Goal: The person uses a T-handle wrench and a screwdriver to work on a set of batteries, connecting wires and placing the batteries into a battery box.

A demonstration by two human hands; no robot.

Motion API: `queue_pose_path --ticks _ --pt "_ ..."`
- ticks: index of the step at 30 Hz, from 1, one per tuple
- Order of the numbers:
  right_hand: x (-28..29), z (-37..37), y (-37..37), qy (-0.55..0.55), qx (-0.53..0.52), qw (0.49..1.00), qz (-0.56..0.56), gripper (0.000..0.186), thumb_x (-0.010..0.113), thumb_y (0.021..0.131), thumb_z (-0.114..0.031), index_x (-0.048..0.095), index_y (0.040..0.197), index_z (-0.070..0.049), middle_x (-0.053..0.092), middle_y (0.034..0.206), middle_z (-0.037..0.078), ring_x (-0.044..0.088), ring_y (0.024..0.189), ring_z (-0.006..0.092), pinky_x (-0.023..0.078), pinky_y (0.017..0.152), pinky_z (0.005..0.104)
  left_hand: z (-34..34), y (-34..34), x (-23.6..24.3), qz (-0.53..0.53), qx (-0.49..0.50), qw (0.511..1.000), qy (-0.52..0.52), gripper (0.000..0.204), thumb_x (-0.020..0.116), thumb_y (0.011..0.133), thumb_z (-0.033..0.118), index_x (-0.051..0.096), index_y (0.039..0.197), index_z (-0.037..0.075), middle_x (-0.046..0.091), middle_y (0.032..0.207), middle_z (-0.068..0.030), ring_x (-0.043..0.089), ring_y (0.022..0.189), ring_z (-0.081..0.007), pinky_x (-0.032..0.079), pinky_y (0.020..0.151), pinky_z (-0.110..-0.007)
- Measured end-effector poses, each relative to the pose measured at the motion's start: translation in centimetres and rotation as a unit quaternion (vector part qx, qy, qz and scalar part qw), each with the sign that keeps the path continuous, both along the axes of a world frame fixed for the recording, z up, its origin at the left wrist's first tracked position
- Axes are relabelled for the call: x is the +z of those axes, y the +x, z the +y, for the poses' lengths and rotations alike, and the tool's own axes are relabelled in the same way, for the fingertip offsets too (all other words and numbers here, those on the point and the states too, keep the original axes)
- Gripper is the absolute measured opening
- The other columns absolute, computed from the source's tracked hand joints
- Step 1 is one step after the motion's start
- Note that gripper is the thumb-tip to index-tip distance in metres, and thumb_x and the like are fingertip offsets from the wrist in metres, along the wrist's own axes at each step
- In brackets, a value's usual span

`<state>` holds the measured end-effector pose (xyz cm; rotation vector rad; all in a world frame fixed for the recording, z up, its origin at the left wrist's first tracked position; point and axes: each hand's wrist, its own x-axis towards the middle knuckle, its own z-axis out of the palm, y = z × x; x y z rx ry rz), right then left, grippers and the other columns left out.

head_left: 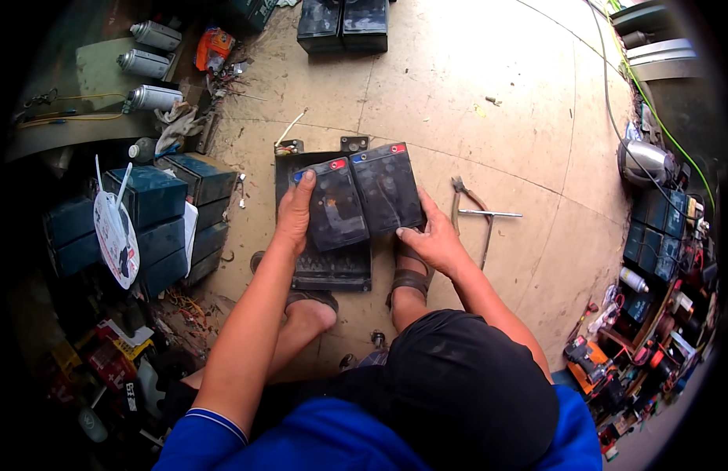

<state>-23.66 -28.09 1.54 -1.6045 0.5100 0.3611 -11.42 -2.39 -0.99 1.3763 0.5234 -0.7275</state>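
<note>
Two dark rectangular batteries are side by side between my hands, slightly tilted. The left battery [338, 208] and the right battery [387, 190] each have a red and a blue terminal corner along the far edge. My left hand [295, 210] grips the outer side of the left one, thumb on its top. My right hand [436, 239] grips the near right corner of the other. Beneath them lies a black battery case [331, 276] on the floor, partly hidden by the batteries. A pale cable [291, 128] sticks up from the case's far left corner.
To the right on the floor [529, 157] lie pliers [486, 206] and a T-handle wrench [497, 213]. Another pair of batteries [343, 27] stands at the far side. Stacked batteries [156, 228] and spray cans [154, 97] line the left; tools and more batteries [650, 243] crowd the right.
</note>
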Motion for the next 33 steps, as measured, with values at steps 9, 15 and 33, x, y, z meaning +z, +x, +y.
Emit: queue_pose_path --ticks 9,15,33 --pt "-3.4 -1.1 1.1 0.131 -0.02 0.991 0.017 0.097 0.083 0.089 -0.031 0.032 0.16 0.01 0.058 0.147 0.024 0.055 0.138 0.027 0.044 0.114 0.0352 -0.2 0.0 0.4 0.011 0.002 1.0 -0.002 0.072 0.071 0.093 0.066 0.068 0.124 0.002 0.074 0.111 -0.0088 0.071 0.098 -0.0173 0.058 0.09 -0.033" --pt "-4.0 -1.4 4.7 0.249 -0.047 0.967 0.032 0.08 0.08 0.094 -0.036 0.046 0.154 0.004 0.061 0.144 0.017 0.057 0.133 0.0249 0.044 0.113 0.0353 0.9 -0.5 -1.1 0.012 0.013 1.0 -0.017 0.074 0.072 0.093 0.065 0.062 0.131 0.002 0.072 0.116 -0.008 0.069 0.102 -0.0175 0.056 0.093 -0.033" --pt "2.3 -2.9 17.2 0.307 -0.156 0.939 -0.004 0.051 0.073 0.097 -0.038 0.066 0.127 0.002 0.073 0.115 0.009 0.067 0.108 0.0178 0.051 0.099 0.0328 -4.6 14.4 5.5 0.056 0.027 0.992 -0.107 0.058 0.06 0.105 0.054 0.069 0.124 0.001 0.076 0.114 -0.0106 0.074 0.099 -0.0222 0.059 0.091 -0.037"
